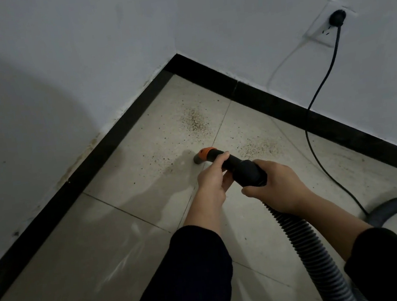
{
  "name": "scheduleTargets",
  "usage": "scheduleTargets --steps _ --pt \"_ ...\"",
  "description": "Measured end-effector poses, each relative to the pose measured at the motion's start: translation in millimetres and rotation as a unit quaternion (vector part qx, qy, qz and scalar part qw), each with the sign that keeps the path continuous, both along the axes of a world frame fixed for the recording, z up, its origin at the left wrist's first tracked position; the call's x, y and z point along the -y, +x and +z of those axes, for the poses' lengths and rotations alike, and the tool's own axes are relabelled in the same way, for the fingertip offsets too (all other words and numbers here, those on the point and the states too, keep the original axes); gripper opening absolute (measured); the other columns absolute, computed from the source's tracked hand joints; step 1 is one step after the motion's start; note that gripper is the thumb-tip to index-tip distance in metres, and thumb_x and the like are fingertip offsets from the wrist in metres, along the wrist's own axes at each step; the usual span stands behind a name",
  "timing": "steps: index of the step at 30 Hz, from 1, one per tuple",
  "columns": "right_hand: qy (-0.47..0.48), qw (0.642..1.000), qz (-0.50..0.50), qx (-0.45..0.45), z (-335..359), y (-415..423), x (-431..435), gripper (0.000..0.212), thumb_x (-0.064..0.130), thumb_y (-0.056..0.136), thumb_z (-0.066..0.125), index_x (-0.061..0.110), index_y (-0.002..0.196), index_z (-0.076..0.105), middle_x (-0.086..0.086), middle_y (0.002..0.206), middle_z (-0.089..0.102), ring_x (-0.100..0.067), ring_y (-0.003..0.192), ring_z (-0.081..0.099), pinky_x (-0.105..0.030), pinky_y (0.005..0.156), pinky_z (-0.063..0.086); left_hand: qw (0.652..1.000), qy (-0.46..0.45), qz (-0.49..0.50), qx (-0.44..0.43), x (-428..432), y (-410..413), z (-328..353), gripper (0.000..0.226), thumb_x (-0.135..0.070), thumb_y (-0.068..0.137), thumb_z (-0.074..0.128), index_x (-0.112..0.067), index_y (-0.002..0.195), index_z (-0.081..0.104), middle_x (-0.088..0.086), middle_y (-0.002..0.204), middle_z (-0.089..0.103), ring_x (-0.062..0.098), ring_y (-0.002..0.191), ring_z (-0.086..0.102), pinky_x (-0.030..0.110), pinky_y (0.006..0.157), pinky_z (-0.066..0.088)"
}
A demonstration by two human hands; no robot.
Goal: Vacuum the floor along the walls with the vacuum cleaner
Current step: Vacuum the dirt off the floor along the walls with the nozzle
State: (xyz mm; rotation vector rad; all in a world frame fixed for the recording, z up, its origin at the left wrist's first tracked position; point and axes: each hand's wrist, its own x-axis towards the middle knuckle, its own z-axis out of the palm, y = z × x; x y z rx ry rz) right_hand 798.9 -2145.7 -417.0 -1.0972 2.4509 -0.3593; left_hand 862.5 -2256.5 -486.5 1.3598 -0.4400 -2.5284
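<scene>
The job is mid-sweep in a room corner. The left hand (211, 182) wraps its fingers (223, 158) round the black tube (232, 160) just behind the orange collar (206, 151). The right hand (278, 188) clenches the thicker handle (252, 171) where the ribbed hose (307, 244) joins on. Both hands are grasping, neither released. The grey nozzle (198, 159) is tipped down at the tiled floor (127, 182); whether it touches the tile I cannot tell.

From the nozzle, one dirt patch (194, 120) lies at 12 o'clock, close to the corner, and a paler second patch (258, 147) lies at 3 o'clock. The black skirting board (118, 144) runs along at 9 to 10 o'clock, a little apart from the nozzle. Fine specks are scattered between nozzle and skirting.

A plug (337, 16) sits in the wall socket (324, 29) at 2 o'clock, and its cord (310, 116) drops to the floor and trails back at 4 o'clock.

The next move looks like a push towards 12 o'clock into the darker patch. Then the nozzle should follow the skirting, kept low and tight to the edge. The hose needs slack, and the cord should stay out of the nozzle's path.
</scene>
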Motion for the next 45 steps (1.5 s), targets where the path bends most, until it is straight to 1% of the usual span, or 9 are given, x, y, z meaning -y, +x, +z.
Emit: scheduleTargets --steps 6,12,18,22,28,32,34,40,45 --pt "0.003 1.0 0.019 0.008 2.2 5.0 2.5 0.028 0.03 0.076 0.074 0.022 0.099 0.06 0.003 0.077 0.06 -0.011 0.066 0.056 -0.019 0.053 0.036 1.0 -0.001 0.025 0.002 -0.5 9.1 -0.8 0.049 -0.02 0.083 0.077 -0.001 0.125 0.058 0.012 0.107 0.069 0.025 0.093 0.07 0.035 0.083 0.06" --pt "0.006 0.999 0.052 0.011 4.1 8.7 5.7 0.027 0.03 0.076 0.073 0.021 0.099 0.061 0.001 0.076 0.061 -0.013 0.066 0.057 -0.023 0.054 0.041 0.998 0.014 0.06 0.013 -1.8 19.1 2.3 0.042 -0.018 0.082 0.077 0.001 0.116 0.062 0.011 0.1 0.069 0.026 0.088 0.07 0.036 0.084 0.06" --pt "0.009 0.997 0.078 0.011 5.3 14.3 5.7 0.027 0.032 0.077 0.073 0.022 0.099 0.061 0.001 0.078 0.062 -0.013 0.068 0.058 -0.03 0.061 0.048 0.996 0.025 0.083 0.022 -5.0 30.1 5.6 0.04 -0.017 0.082 0.077 0.001 0.115 0.061 0.01 0.094 0.068 0.025 0.085 0.069 0.037 0.083 0.06" --pt "0.009 0.995 0.095 0.01 5.5 20.0 8.0 0.025 0.031 0.077 0.073 0.021 0.097 0.061 0.002 0.076 0.061 -0.014 0.068 0.056 -0.027 0.059 0.045 0.995 0.025 0.098 0.023 -5.7 38.6 7.2 0.037 -0.015 0.083 0.076 0.001 0.112 0.061 0.01 0.093 0.067 0.025 0.083 0.069 0.036 0.083 0.059" --pt "0.0 0.994 0.105 0.017 3.0 26.3 15.4 0.024 0.029 0.076 0.073 0.022 0.095 0.06 0.002 0.075 0.06 -0.014 0.066 0.056 -0.025 0.056 0.042 0.993 0.024 0.117 0.021 0.6 47.2 7.5 0.033 -0.014 0.083 0.075 0.002 0.11 0.062 0.011 0.096 0.068 0.027 0.089 0.069 0.036 0.083 0.059" --pt "-0.003 0.994 0.112 0.013 2.3 28.3 22.6 0.025 0.029 0.076 0.073 0.02 0.096 0.06 0.0 0.075 0.061 -0.016 0.067 0.057 -0.029 0.059 0.045 0.993 0.019 0.117 0.021 7.2 50.3 7.4 0.037 -0.014 0.083 0.075 0.002 0.113 0.061 0.012 0.098 0.069 0.026 0.086 0.069 0.034 0.079 0.06" --pt "-0.002 0.993 0.118 0.006 2.5 29.2 26.1 0.025 0.029 0.076 0.073 0.019 0.095 0.061 0.0 0.075 0.061 -0.017 0.067 0.057 -0.031 0.06 0.045 0.992 0.02 0.12 0.02 9.4 52.2 7.0 0.037 -0.014 0.084 0.075 0.002 0.113 0.06 0.012 0.099 0.069 0.027 0.088 0.069 0.035 0.081 0.06" --pt "0.001 0.991 0.135 0.006 4.5 33.5 34.1 0.025 0.03 0.077 0.073 0.021 0.096 0.061 0.002 0.074 0.06 -0.014 0.067 0.057 -0.026 0.058 0.043 0.99 0.022 0.137 0.026 14.2 58.6 6.5 0.025 -0.014 0.083 0.075 0.0 0.098 0.06 0.013 0.099 0.069 0.029 0.094 0.069 0.039 0.087 0.058" --pt "0.001 0.989 0.148 0.011 4.6 39.2 38.8 0.029 0.03 0.076 0.073 0.023 0.101 0.062 0.004 0.075 0.062 -0.012 0.068 0.058 -0.025 0.057 0.044 0.987 0.024 0.154 0.032 16.2 67.0 6.1 0.027 -0.015 0.082 0.075 -0.001 0.1 0.06 0.013 0.098 0.069 0.028 0.094 0.069 0.038 0.085 0.059"
